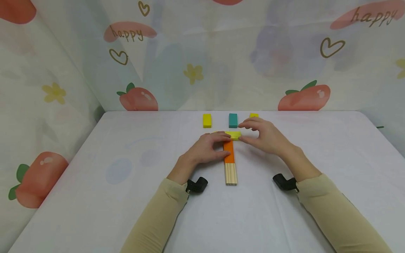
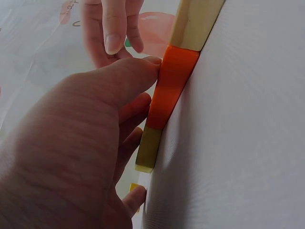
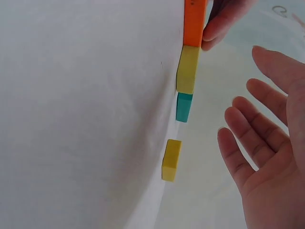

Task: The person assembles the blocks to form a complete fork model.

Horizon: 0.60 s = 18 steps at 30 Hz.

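Note:
A plain wood block and an orange block lie end to end on the white table. A yellow block lies crosswise at the orange block's far end. My left hand rests at the left of this line. Its thumb touches the orange block, and its fingers lie along the left part of the yellow block, hiding it. My right hand hovers at the yellow block's right end, fingers spread and relaxed. In the right wrist view that hand holds nothing, apart from the yellow block.
Behind the crosswise block stand a yellow block, a teal block and another yellow block, partly hidden by my right hand. A printed cloth hangs just past the table's far edge. Black wrist devices sit at both cuffs.

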{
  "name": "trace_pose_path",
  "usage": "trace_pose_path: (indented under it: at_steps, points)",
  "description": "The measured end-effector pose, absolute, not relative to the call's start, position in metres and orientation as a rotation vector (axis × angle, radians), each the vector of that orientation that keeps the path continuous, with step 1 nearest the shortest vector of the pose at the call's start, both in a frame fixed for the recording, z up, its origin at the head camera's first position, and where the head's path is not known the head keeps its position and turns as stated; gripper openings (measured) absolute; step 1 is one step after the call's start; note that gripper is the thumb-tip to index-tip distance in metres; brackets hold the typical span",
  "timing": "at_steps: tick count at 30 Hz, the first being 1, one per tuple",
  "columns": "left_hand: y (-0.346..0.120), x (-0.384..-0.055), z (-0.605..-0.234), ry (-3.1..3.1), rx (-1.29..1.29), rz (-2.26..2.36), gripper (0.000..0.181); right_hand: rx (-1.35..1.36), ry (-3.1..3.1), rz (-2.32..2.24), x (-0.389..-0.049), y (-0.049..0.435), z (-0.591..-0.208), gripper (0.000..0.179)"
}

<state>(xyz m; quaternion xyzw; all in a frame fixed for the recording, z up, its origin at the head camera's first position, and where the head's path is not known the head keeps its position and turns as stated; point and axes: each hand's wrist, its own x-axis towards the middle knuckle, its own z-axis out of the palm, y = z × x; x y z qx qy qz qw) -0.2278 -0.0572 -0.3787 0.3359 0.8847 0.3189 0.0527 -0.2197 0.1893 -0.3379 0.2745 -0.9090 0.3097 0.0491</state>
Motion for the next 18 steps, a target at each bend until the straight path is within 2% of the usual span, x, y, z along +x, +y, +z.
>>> trace_pose_path:
  at_steps: [18]
  points:
    - [-0.057,-0.228,-0.379,2.682,1.015,0.975,0.045,0.705,-2.881,0.892,-0.236,0.197,-0.340,0.047]
